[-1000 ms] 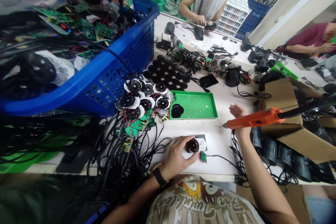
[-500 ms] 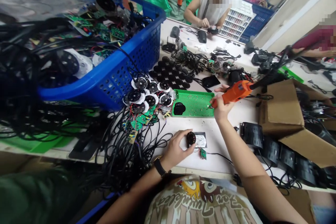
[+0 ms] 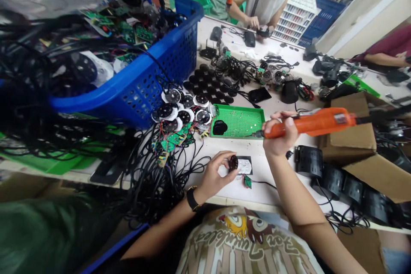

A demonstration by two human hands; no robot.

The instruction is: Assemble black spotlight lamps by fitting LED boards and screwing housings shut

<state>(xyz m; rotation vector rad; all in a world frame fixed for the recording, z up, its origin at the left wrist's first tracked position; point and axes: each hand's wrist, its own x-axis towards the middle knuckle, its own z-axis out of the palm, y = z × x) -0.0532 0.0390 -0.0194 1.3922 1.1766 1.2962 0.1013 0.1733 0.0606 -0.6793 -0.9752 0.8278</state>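
Near the table's (image 3: 257, 150) front edge a disc (image 3: 233, 162) is being pinched by the left hand (image 3: 215, 175), best held firm, while a driver (image 3: 321, 123) is being gripped by the right hand (image 3: 275, 145), tip best steadied at the tray's (image 3: 236, 125) near-right corner.

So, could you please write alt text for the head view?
A person's right hand grips an orange electric screwdriver aimed at a green perforated plastic tray. The left hand holds a round black part over a white table beside a full blue plastic basket.
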